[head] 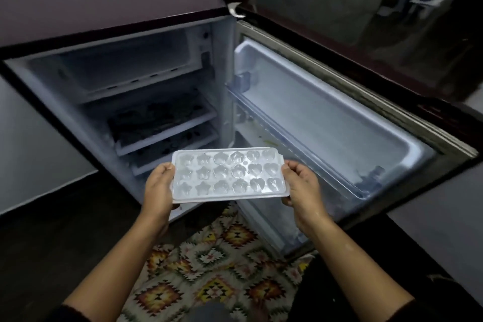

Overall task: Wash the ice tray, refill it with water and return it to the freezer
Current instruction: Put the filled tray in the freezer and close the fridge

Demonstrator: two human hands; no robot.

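Facing one open fridge (104, 8), one white ice tray (230, 178) is held level outside it, before the lower shelves and above one patterned rug (217, 269). Its short ends are gripped by two hands, the left hand (158, 191) and the right hand (303, 191), with fingers curled round the edges. Eighteen glossy moulds are counted, in three rows of six: stars, flowers and hearts.

Patterned rug (222, 269) on dark floor (52, 243)

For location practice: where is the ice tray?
The ice tray is central in the head view, held between left hand and right hand, before the open fridge.
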